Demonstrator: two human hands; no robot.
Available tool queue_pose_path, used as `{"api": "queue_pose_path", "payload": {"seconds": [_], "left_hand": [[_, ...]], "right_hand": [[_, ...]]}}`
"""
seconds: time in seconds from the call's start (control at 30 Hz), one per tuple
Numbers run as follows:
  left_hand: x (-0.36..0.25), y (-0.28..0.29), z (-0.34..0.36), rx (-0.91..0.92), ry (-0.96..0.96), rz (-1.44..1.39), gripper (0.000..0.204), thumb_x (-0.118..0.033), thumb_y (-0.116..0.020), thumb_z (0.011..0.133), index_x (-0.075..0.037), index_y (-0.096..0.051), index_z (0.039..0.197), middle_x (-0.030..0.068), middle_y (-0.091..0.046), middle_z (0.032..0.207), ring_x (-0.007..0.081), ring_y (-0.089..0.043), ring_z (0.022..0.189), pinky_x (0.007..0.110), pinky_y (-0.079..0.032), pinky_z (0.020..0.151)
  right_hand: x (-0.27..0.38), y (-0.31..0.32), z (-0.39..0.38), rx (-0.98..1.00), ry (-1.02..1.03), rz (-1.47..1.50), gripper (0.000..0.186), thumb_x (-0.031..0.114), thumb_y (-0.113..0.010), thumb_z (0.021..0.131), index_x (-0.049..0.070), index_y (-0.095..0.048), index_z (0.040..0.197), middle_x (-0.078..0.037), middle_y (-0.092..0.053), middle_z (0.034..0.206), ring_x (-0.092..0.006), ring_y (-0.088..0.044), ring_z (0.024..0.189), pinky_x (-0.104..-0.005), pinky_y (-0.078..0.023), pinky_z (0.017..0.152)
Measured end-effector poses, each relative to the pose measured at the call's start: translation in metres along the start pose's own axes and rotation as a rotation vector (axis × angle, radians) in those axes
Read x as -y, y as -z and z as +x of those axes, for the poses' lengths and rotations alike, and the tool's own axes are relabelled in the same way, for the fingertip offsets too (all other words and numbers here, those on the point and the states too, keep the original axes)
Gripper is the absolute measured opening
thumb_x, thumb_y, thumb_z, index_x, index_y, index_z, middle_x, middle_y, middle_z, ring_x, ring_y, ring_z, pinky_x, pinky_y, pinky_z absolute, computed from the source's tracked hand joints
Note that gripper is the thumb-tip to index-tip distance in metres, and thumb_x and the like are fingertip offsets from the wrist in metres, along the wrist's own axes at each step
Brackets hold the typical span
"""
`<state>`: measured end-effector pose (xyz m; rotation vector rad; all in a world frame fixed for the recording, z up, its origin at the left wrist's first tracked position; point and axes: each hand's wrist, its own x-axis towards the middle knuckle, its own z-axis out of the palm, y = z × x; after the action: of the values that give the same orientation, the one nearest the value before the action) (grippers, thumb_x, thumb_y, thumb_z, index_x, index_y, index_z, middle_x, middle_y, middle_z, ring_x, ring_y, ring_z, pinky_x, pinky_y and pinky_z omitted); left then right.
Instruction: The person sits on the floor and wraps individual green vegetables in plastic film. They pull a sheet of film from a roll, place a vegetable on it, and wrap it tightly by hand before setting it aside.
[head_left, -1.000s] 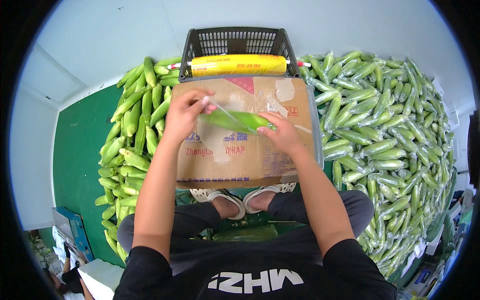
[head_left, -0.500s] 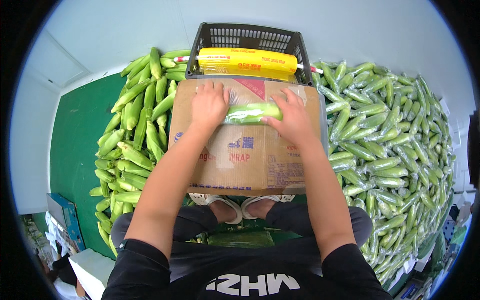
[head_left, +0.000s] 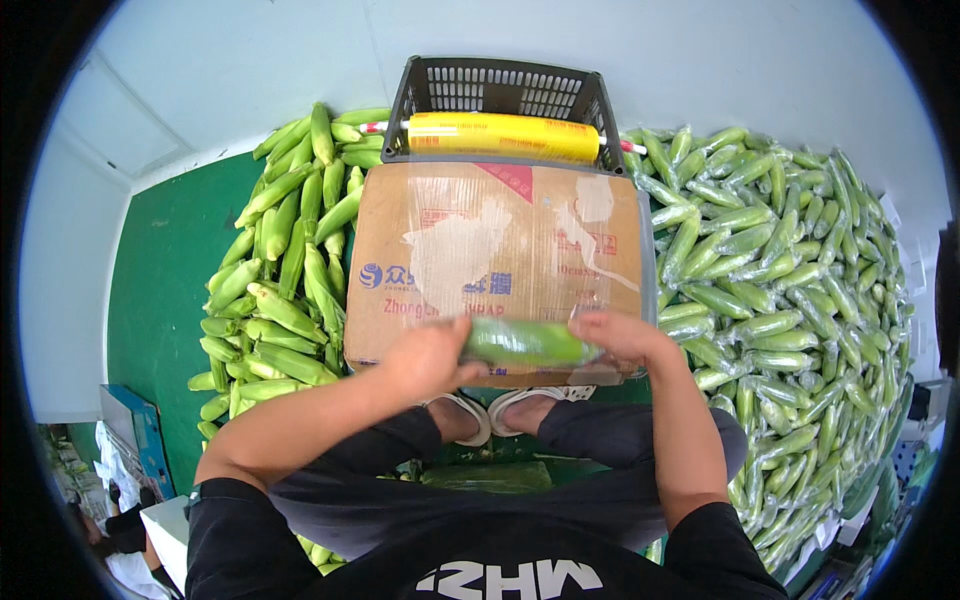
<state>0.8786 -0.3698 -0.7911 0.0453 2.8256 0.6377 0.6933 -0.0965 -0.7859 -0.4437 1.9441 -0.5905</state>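
Both hands hold one green corn cob wrapped in clear film (head_left: 525, 342) crosswise over the near edge of a brown cardboard box (head_left: 500, 250). My left hand (head_left: 428, 356) grips its left end and my right hand (head_left: 618, 336) grips its right end. A sheet of clear film lies stretched over the box top. A yellow roll of cling film (head_left: 503, 137) rests across a black plastic crate (head_left: 500, 92) just beyond the box.
A heap of unwrapped green corn cobs (head_left: 285, 280) lies on the green floor to the left. A larger heap of film-wrapped cobs (head_left: 790, 300) spreads to the right. My feet in pale sandals (head_left: 500, 410) sit under the box. White walls stand behind.
The cob has come from the far part of the box top toward me, to its near edge. Both hands moved with it and stayed closed on its ends.
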Motion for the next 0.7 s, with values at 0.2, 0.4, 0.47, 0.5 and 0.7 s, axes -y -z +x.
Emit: {"api": "queue_pose_path", "payload": {"seconds": [0.2, 0.4, 0.47, 0.5, 0.7], "left_hand": [[0.009, 0.024, 0.033, 0.007, 0.119, 0.114, 0.053, -0.049, -0.068, 0.092, -0.001, -0.065, 0.116, 0.0233, -0.071, 0.104, 0.0430, -0.072, 0.090, 0.052, -0.059, 0.075], [0.034, 0.037, 0.106, -0.402, -0.007, 0.635, 0.043, -0.023, -0.052, 0.099, -0.002, -0.059, 0.135, 0.0216, -0.052, 0.147, 0.0331, -0.047, 0.142, 0.050, -0.042, 0.113], [0.060, 0.026, 0.111, -0.306, 0.023, 0.449, 0.049, -0.018, -0.048, 0.098, 0.000, -0.052, 0.144, 0.0206, -0.047, 0.155, 0.0329, -0.042, 0.146, 0.049, -0.031, 0.120], [0.067, 0.023, 0.110, -0.260, 0.036, 0.353, 0.053, -0.015, -0.046, 0.097, 0.000, -0.049, 0.148, 0.0200, -0.044, 0.158, 0.0328, -0.040, 0.148, 0.049, -0.026, 0.124], [0.074, 0.009, 0.100, -0.239, 0.059, 0.396, 0.053, -0.013, -0.045, 0.097, 0.003, -0.047, 0.148, 0.0182, -0.044, 0.158, 0.0308, -0.042, 0.146, 0.049, -0.030, 0.121]], "right_hand": [[0.047, -0.035, -0.005, -0.758, 0.591, -0.774, 0.040, 0.037, -0.076, 0.085, 0.008, -0.072, 0.112, -0.014, -0.070, 0.112, -0.0345, -0.065, 0.107, -0.0510, -0.050, 0.089], [0.078, -0.046, 0.062, -0.878, 0.815, -0.765, 0.042, 0.025, -0.077, 0.078, 0.010, -0.069, 0.116, -0.006, -0.065, 0.113, -0.0292, -0.058, 0.116, -0.0467, -0.043, 0.099], [0.087, -0.045, 0.072, -0.723, 0.726, -0.770, 0.037, 0.019, -0.075, 0.077, 0.013, -0.071, 0.113, -0.005, -0.065, 0.110, -0.0274, -0.059, 0.112, -0.0452, -0.043, 0.098], [0.084, -0.052, 0.073, -0.689, 0.776, -0.806, 0.035, 0.017, -0.074, 0.077, 0.013, -0.071, 0.111, -0.004, -0.065, 0.109, -0.0269, -0.059, 0.111, -0.0449, -0.043, 0.097], [0.042, -0.136, -0.011, -0.099, 0.996, -0.989, 0.046, 0.021, -0.080, 0.068, 0.013, -0.069, 0.112, -0.006, -0.063, 0.105, -0.0279, -0.059, 0.105, -0.0434, -0.046, 0.093]]}}
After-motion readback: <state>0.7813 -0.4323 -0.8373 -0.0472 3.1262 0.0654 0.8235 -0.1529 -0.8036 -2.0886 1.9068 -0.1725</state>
